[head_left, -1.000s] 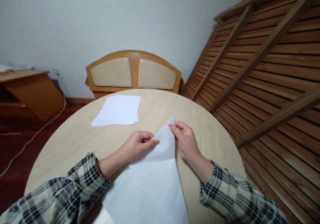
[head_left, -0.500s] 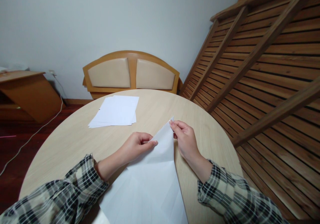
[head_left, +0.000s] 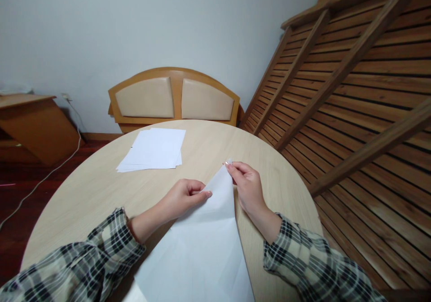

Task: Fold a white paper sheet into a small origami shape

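Observation:
A white sheet of paper [head_left: 205,243] lies on the round wooden table [head_left: 101,190], folded to a point at its far end. My left hand [head_left: 183,196] is curled, its fingertips pressing on the left folded edge near the tip. My right hand [head_left: 247,187] pinches the paper's pointed tip between thumb and forefinger. Both arms wear plaid sleeves.
A loose stack of white sheets [head_left: 153,149] lies at the far left of the table. A padded wooden chair back [head_left: 173,98] stands beyond the table. A slatted wooden frame [head_left: 353,91] leans at the right. A low wooden cabinet [head_left: 33,122] and a white cable are at the left.
My right hand has shifted slightly left along with the paper's tip. The view has drifted a little; the hands keep their hold on the fold.

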